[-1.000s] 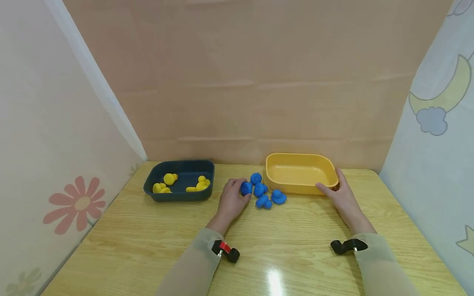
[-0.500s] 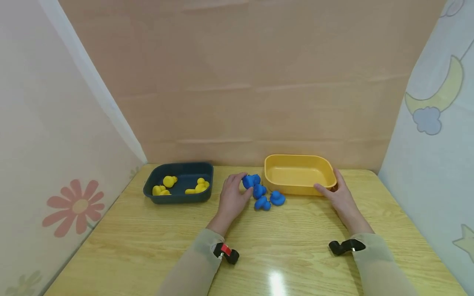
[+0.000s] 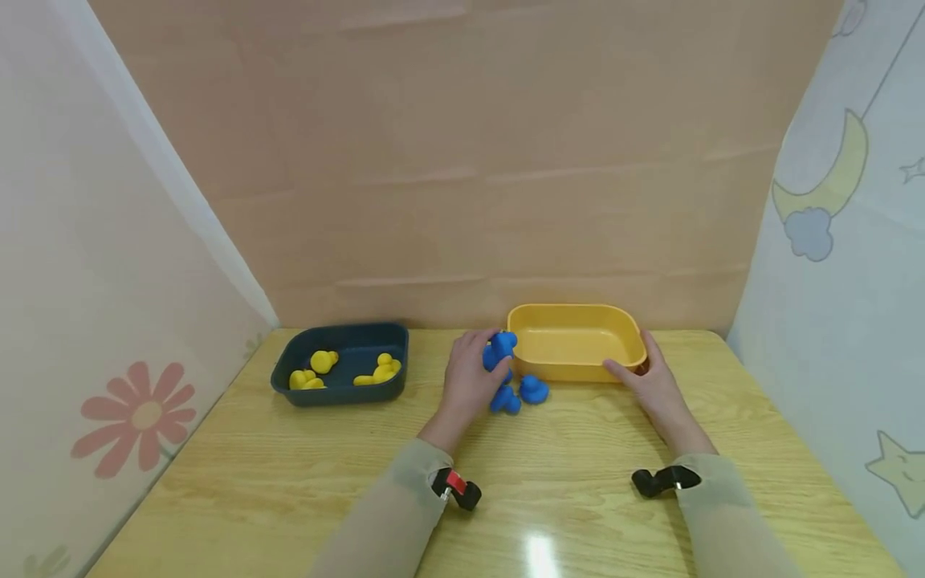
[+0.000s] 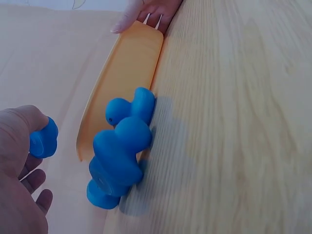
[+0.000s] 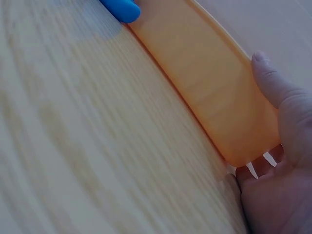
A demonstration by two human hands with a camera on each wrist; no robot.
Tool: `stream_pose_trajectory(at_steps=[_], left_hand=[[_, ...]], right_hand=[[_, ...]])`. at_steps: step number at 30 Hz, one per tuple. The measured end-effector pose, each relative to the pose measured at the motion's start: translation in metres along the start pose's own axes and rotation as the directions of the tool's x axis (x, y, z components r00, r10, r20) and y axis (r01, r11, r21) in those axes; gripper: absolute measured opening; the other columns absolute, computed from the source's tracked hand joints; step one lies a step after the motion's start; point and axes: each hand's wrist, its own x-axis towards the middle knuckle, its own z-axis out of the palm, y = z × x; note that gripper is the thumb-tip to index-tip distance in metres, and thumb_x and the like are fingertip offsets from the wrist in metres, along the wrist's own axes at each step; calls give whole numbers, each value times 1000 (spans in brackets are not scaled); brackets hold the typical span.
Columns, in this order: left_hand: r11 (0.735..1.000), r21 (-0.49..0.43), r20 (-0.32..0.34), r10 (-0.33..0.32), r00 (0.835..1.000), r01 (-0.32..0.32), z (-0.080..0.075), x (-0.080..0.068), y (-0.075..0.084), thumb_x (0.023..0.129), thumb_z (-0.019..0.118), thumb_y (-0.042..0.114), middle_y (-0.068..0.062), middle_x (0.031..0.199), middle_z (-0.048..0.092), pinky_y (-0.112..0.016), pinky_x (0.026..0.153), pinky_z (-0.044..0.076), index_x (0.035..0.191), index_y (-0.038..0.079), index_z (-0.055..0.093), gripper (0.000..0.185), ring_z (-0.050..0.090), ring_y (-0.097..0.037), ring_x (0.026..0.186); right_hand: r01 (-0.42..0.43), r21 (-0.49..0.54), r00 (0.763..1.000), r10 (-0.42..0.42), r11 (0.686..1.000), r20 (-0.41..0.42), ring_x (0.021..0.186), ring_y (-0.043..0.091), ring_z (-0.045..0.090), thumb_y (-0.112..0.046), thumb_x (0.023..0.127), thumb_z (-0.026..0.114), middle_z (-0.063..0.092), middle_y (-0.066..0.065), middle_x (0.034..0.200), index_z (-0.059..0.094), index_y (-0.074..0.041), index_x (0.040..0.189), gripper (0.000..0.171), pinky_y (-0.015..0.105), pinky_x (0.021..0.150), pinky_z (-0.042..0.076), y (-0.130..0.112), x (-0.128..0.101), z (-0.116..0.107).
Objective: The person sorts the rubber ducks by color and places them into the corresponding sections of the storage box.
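Blue toy duck (image 4: 45, 140) pinched in left hand (image 3: 466, 377), at 12 o'clock of the bench (image 3: 578, 490), near yellow tray (image 3: 556, 372) at 1 o'clock.
Probably light, slightly soft and not fragile; smooth head perhaps slippery, so better to pinch around the wider body. Right hand (image 3: 658, 393) gripping the tray end at 3 o'clock; tray probably stiff and light. Counted: five blue ducks (image 3: 534, 391), one held and four others around 12 o'clock, some partly hidden; two trays; at least three yellow ducks (image 3: 323, 361) inside navy tray (image 3: 340, 396) at 10 o'clock, exact number impossible to tell because of overlap.
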Motion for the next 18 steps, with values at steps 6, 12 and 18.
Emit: stream_pose_trajectory(at_steps=[6, 12, 18], left_hand=[[999, 29, 11, 32, 999, -33, 12, 6, 10, 104, 81, 28, -10, 146, 66, -47, 111, 52, 152, 10, 65, 54, 58, -32, 132], [999, 27, 30, 46, 999, -47, 24, 9, 14, 104, 80, 30, -9, 147, 67, -49, 115, 47, 152, 10, 65, 53, 58, -33, 133], [997, 69, 39, 20, 999, -23, 32, 13, 16, 106, 78, 33, -6, 145, 69, -50, 120, 43, 152, 11, 65, 52, 57, -31, 135]], right_hand=[[-5, -18, 1000, 5, 1000, 9, 166, 45, 16, -43, 107, 75, 4, 20, 183, -14, -20, 177, 116, 63, 132, 16, 2, -1, -1], [-20, -36, 1000, 20, 999, 10, 166, 44, 17, -46, 106, 75, 5, 20, 183, -13, -22, 177, 116, 63, 132, 17, 7, 0, -1], [-21, -59, 1000, 22, 998, 18, 166, 46, 17, -47, 107, 74, 3, 22, 183, -15, -20, 176, 116, 64, 131, 18, 7, -1, 0]])
